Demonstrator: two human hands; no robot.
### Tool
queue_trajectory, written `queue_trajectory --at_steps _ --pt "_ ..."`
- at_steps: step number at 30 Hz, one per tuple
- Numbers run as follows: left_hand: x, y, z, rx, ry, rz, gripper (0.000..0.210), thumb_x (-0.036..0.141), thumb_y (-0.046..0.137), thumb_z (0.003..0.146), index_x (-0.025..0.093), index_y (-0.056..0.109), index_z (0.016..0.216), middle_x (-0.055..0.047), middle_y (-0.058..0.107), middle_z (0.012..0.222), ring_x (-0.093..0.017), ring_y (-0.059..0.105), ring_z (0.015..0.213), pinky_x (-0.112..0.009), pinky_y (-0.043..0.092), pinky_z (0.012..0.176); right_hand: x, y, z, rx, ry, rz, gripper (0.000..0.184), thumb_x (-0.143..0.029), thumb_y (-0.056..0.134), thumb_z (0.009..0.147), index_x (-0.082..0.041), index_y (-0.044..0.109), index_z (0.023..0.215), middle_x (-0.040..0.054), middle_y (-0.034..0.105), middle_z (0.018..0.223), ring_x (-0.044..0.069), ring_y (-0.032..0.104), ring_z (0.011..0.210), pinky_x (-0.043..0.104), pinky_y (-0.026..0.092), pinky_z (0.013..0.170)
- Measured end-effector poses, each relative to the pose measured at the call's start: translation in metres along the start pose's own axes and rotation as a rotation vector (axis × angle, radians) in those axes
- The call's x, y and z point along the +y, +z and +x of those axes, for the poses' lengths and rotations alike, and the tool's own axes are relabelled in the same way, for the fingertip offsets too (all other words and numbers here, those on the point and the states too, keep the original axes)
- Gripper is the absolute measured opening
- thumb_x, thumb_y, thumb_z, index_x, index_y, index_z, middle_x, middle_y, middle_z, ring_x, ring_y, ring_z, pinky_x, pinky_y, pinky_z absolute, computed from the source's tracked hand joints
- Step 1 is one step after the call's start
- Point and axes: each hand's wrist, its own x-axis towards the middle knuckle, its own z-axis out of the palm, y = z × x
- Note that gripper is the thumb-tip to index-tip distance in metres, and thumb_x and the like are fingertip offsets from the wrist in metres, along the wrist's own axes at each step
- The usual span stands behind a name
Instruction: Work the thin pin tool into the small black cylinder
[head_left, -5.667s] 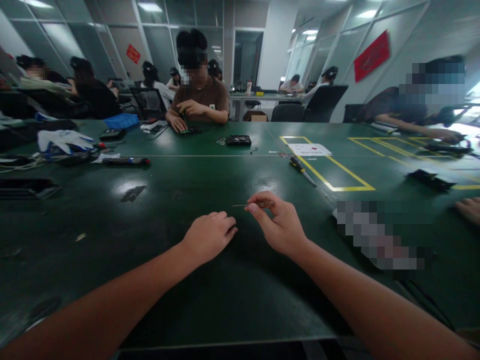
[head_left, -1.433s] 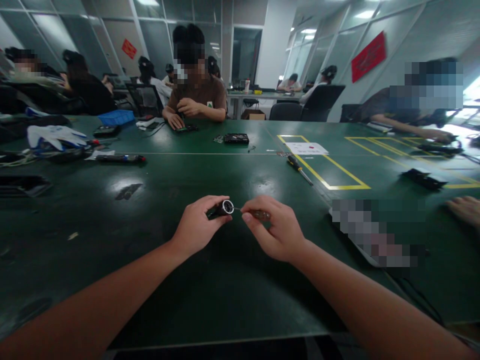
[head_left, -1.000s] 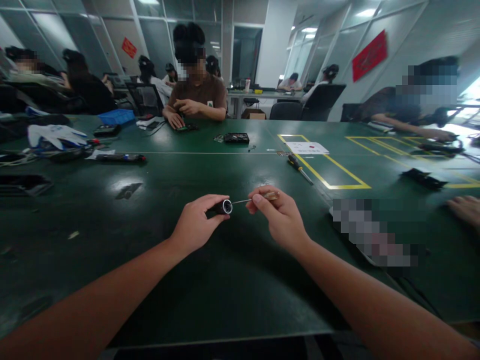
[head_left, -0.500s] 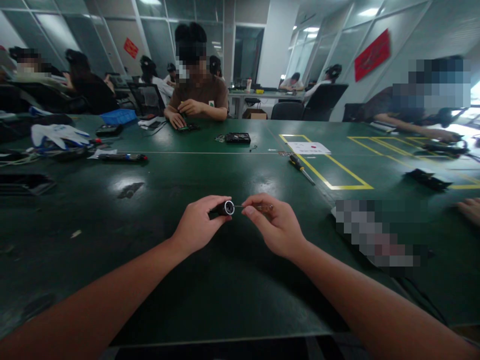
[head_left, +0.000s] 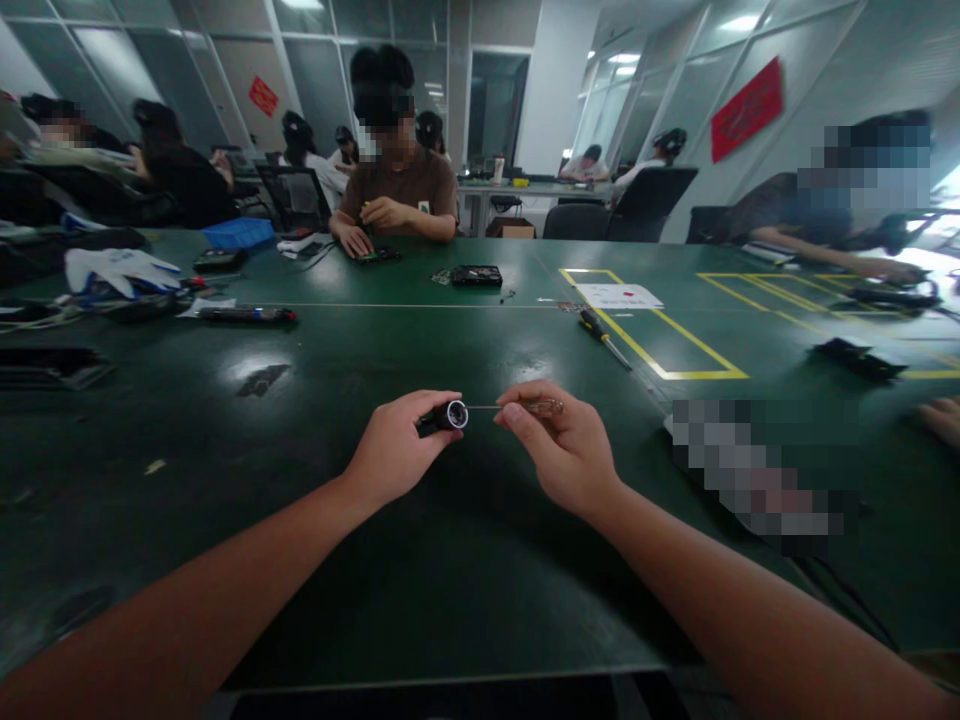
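Observation:
My left hand (head_left: 390,450) is closed around a small black flashlight (head_left: 453,415), thumb below and fingers above. Its round end with a bright silver ring faces me. In my right hand (head_left: 566,445) a slim screwdriver (head_left: 541,407) with a clear handle is pinched between thumb and fingers. The thin metal shaft lies level and points left, its tip at the flashlight's right side. Whether the tip sits in something there is too small to tell. Both hands are above the green table (head_left: 420,590).
A black-and-yellow screwdriver (head_left: 606,338) lies ahead to the right, beside yellow tape. A blurred-out pale object (head_left: 750,480) is right of my arm. White gloves (head_left: 120,272), a blue tray (head_left: 238,233) and a black device (head_left: 477,276) lie farther off. Co-workers sit opposite and right.
My right hand has shifted slightly right, and more of the screwdriver's shaft shows between the hands. The left hand with the flashlight has stayed nearly still.

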Motion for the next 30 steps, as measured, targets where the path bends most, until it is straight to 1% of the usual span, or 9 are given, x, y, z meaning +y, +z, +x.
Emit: queue_trajectory --at_steps 5,8,12,16,19,23,25,28,30 --pt "0.001 0.000 0.000 0.010 0.025 0.001 0.042 0.016 0.082 0.079 0.023 0.074 0.120 -0.005 0.076 0.119 -0.025 0.072 0.110 -0.044 0.056 0.102 -0.003 -0.003 0.001 0.010 -0.027 -0.020 0.018 -0.037 0.060 0.101 -0.021 0.069 0.100 0.0025 0.073 0.079 0.018 0.069 0.072 0.032 0.051 0.067" --pt "0.002 -0.001 -0.001 0.006 0.027 -0.005 0.041 0.016 0.081 0.080 0.023 0.074 0.120 -0.006 0.077 0.119 -0.025 0.072 0.109 -0.044 0.056 0.102 -0.005 -0.002 0.002 -0.013 -0.056 -0.057 0.015 -0.034 0.060 0.100 -0.022 0.069 0.099 0.0016 0.073 0.079 0.018 0.069 0.072 0.032 0.051 0.069" --pt "0.002 -0.001 -0.001 0.012 0.029 -0.009 0.041 0.018 0.082 0.080 0.023 0.074 0.119 -0.006 0.076 0.118 -0.025 0.072 0.109 -0.044 0.056 0.101 -0.007 0.000 0.003 -0.058 -0.103 -0.126 0.009 -0.026 0.061 0.098 -0.022 0.069 0.098 0.0015 0.074 0.085 0.016 0.069 0.074 0.031 0.052 0.072" --pt "0.002 -0.001 -0.001 0.015 0.037 0.012 0.039 0.020 0.083 0.079 0.023 0.074 0.117 -0.006 0.077 0.116 -0.025 0.072 0.107 -0.045 0.057 0.099 -0.007 0.000 0.001 -0.094 -0.118 -0.148 0.009 -0.025 0.062 0.097 -0.023 0.070 0.100 0.0024 0.075 0.089 0.017 0.069 0.076 0.032 0.052 0.073" --pt "0.002 -0.002 0.000 0.015 0.051 0.026 0.038 0.018 0.083 0.079 0.023 0.074 0.115 -0.005 0.077 0.114 -0.024 0.072 0.105 -0.044 0.057 0.097 -0.003 0.001 0.003 -0.073 -0.024 -0.049 0.011 -0.029 0.062 0.098 -0.023 0.070 0.101 0.0020 0.074 0.085 0.017 0.069 0.076 0.032 0.052 0.073" --pt "0.002 -0.002 0.000 0.017 0.083 0.034 0.038 0.015 0.083 0.077 0.022 0.074 0.113 -0.005 0.076 0.114 -0.023 0.071 0.105 -0.043 0.056 0.097 0.006 0.005 0.010 -0.013 0.201 0.295 0.016 -0.035 0.065 0.095 -0.020 0.069 0.097 0.0023 0.072 0.080 0.017 0.069 0.075 0.032 0.055 0.073" --pt "0.000 -0.002 0.000 0.018 0.103 0.039 0.040 0.014 0.084 0.076 0.022 0.073 0.114 -0.005 0.075 0.114 -0.024 0.070 0.106 -0.044 0.056 0.098 0.011 0.008 0.013 0.018 0.281 0.437 0.019 -0.038 0.069 0.092 -0.019 0.069 0.094 0.0018 0.071 0.077 0.016 0.067 0.072 0.032 0.055 0.071" --pt "-0.001 -0.002 0.000 0.021 0.121 0.041 0.040 0.013 0.085 0.074 0.021 0.073 0.112 -0.005 0.075 0.112 -0.024 0.070 0.106 -0.044 0.055 0.097 0.015 0.011 0.015 0.042 0.352 0.555 0.023 -0.041 0.073 0.089 -0.018 0.070 0.092 0.0013 0.070 0.074 0.016 0.065 0.068 0.032 0.054 0.068" --pt "-0.002 -0.002 0.000 0.016 0.120 0.037 0.039 0.013 0.085 0.074 0.022 0.072 0.110 -0.005 0.074 0.112 -0.024 0.070 0.105 -0.043 0.056 0.096 0.016 0.012 0.015 0.041 0.370 0.583 0.024 -0.042 0.074 0.088 -0.018 0.070 0.092 0.0014 0.070 0.074 0.016 0.065 0.068 0.032 0.054 0.068"
